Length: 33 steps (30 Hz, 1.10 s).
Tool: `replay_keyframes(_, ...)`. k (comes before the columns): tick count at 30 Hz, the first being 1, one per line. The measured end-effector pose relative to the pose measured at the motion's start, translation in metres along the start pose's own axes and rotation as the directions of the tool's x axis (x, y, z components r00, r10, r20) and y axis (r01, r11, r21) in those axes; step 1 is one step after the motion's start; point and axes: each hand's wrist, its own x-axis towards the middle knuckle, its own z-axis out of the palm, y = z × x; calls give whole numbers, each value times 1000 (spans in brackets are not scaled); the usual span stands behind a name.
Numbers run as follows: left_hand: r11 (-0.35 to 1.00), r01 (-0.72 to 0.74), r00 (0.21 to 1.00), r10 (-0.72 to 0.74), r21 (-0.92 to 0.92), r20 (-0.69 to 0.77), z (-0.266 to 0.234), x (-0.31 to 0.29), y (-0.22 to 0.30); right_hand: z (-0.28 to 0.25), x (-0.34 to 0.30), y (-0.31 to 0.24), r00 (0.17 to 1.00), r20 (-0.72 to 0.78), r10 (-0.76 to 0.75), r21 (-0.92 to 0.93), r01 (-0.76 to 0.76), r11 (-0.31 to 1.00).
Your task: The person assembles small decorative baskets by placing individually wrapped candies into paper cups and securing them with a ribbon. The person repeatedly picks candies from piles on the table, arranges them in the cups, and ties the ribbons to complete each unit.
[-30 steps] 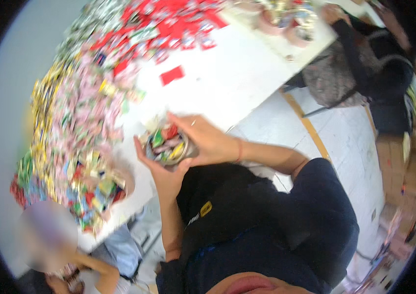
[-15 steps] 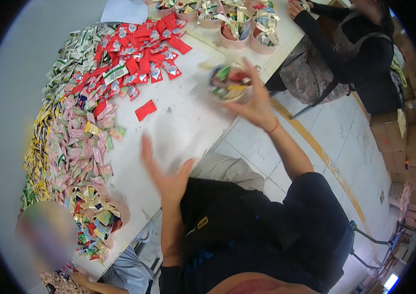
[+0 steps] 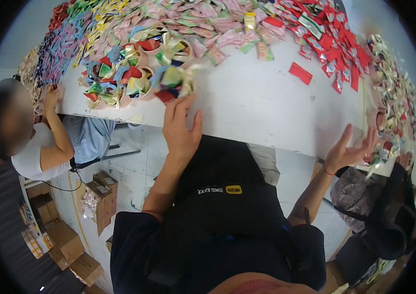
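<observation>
My left hand (image 3: pixel 182 123) is at the table's near edge. Its fingers are curled against the near side of a round pink cup of wrapped snack packets (image 3: pixel 172 84), tied with a pale ribbon and blurred by motion. To the right, my right hand (image 3: pixel 341 154) has its fingers spread and holds nothing. It is beside another filled cup (image 3: pixel 380 151) with a hanging ribbon, at the near end of a row of cups. More filled pink cups (image 3: pixel 137 81) stand packed together just left of my left hand.
Across the back of the white table (image 3: pixel 252 105) lie piles of pink packets (image 3: pixel 193 22), red packets (image 3: pixel 335 41) and others. One red packet (image 3: pixel 300 73) lies apart. A co-worker (image 3: pixel 36 132) sits at the left, another (image 3: pixel 379 206) at the right. Cardboard boxes (image 3: pixel 66 240) stand on the floor.
The view has swung left. My right hand, which held a filled cup over the table, is now spread beside the right-hand cups. My left hand has gone from empty to a cup at the left group.
</observation>
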Motion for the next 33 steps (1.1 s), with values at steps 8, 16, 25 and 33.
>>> replay_keyframes(8, 980, -157, 981, 169, -119, 98, 13, 14, -7, 67, 11, -29, 820, 457, -345, 522, 66, 850)
replay_keyframes(16, 980, -185, 979, 190, -78, 71, -25, 73, -11, -52, 17, 53, 991, -54, -125, -480, 84, 873)
replay_keyframes(25, 964, -85, 792, -89, 254, 603, 0, 108, 14, -72, 0, 112, 914, 194, 356, -108, -341, 934)
replay_keyframes(33, 915, -350, 837, 209, 202, 505, 15, 96, -2, 4, 30, 10, 852, 490, -181, 84, 161, 983)
